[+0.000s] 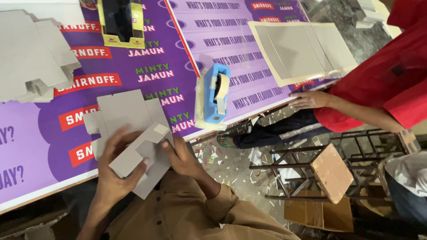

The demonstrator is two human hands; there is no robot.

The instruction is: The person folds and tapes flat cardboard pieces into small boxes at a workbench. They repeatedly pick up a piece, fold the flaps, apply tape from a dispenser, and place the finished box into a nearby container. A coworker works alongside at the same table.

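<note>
A grey die-cut cardboard box blank (129, 129), partly folded, lies half on the purple printed table (40, 146) at its near edge. My left hand (116, 171) grips its lower folded flap from underneath. My right hand (182, 158) presses the blank's right side with the fingers curled on it. A blue tape dispenser (214, 91) with a beige roll stands on the table just right of the blank.
A stack of flat grey blanks (33, 55) lies at the far left. A yellow and black open box (120, 22) stands at the back. A co-worker in a red shirt rests a hand (309, 100) by a large flat board (302, 49). Metal stools (320, 173) stand on the littered floor.
</note>
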